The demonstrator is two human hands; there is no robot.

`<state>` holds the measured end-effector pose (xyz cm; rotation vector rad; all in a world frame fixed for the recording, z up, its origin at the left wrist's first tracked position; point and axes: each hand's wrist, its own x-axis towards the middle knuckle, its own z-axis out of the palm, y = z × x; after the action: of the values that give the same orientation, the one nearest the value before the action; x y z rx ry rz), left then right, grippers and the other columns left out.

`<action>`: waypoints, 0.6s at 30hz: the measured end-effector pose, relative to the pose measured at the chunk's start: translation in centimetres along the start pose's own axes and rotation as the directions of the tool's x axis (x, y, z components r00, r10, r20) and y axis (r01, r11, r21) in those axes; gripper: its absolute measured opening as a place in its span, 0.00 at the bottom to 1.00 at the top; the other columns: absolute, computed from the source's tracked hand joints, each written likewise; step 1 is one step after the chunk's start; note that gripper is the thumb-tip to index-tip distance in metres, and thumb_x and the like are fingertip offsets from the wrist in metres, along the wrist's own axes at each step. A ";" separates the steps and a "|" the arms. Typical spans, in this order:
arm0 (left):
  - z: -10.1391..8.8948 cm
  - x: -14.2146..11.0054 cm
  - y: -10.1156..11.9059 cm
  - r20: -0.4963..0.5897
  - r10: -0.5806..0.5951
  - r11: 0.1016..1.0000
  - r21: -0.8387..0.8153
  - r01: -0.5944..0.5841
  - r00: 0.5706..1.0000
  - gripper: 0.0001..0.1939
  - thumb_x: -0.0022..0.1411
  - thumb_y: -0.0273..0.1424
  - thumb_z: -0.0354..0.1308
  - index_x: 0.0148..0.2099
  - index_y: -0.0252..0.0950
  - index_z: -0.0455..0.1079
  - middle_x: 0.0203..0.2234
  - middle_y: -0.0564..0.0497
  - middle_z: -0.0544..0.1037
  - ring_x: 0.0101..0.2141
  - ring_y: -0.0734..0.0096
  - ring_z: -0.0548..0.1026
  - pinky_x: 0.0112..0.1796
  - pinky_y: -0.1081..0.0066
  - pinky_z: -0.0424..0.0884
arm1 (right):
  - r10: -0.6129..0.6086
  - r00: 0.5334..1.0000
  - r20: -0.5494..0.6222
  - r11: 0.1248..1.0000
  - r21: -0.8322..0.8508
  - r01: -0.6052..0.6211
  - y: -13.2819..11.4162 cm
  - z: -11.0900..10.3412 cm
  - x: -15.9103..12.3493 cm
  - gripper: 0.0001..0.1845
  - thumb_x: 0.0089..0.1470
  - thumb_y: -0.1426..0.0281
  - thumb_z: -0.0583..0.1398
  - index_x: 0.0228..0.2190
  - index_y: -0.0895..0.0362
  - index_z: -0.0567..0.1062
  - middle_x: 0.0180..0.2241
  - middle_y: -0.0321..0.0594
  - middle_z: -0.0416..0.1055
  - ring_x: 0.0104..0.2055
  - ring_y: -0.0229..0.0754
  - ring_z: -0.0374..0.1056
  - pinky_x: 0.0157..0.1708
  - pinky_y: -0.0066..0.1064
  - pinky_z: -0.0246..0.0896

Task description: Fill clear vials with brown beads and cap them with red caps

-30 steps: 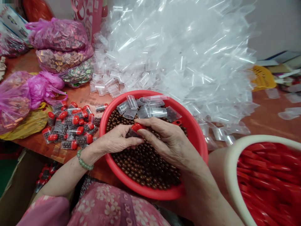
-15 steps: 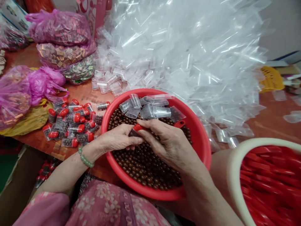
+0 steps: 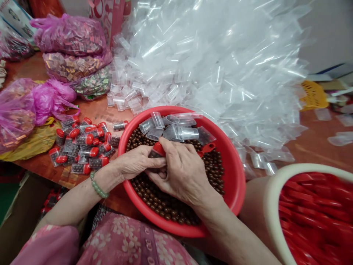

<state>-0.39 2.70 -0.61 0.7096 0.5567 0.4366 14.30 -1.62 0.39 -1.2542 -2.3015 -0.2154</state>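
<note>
My left hand [image 3: 138, 160] is closed around a small clear container [image 3: 156, 152] with a red cap and dark contents, tilted over the red basin. My right hand [image 3: 183, 169] closes on the same container from the other side, its index finger along the red cap; its other fingers are partly hidden. Round brown balls [image 3: 168, 209] fill the basin [image 3: 233, 184] below. Several empty clear plastic sleeves [image 3: 188, 133] lie on them at the far side. A red strip with a hole [image 3: 207, 148] shows beside my right hand; whether I hold it cannot be seen.
Capped, filled containers [image 3: 86, 140] lie heaped on the table to the left. Behind them are pink bags [image 3: 73, 35] of small pieces. A large mound of clear sleeves [image 3: 209, 66] rises at the back. A cream bucket [image 3: 271, 206] of red plastic pieces stands at right.
My right hand has turned and moved down and left, its fingers now curled around the container. The container sits more upright, with more of its red cap showing. The view has shifted slightly.
</note>
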 end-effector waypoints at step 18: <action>0.3 0.0 0.3 0.111 -0.025 0.987 -0.153 0.042 0.993 0.18 0.55 0.42 0.65 0.28 0.30 0.72 0.20 0.50 0.74 0.26 0.72 0.75 0.33 0.71 0.70 | -0.093 0.992 -0.083 0.995 -0.039 0.090 0.8 -0.1 -0.2 0.39 0.53 0.62 0.61 0.60 0.67 0.56 0.39 0.56 0.75 0.37 0.53 0.72 0.35 0.42 0.66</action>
<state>-0.22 2.74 -0.25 0.5698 0.4263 0.4024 15.11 -1.37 0.27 -1.1346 -2.2938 -0.3356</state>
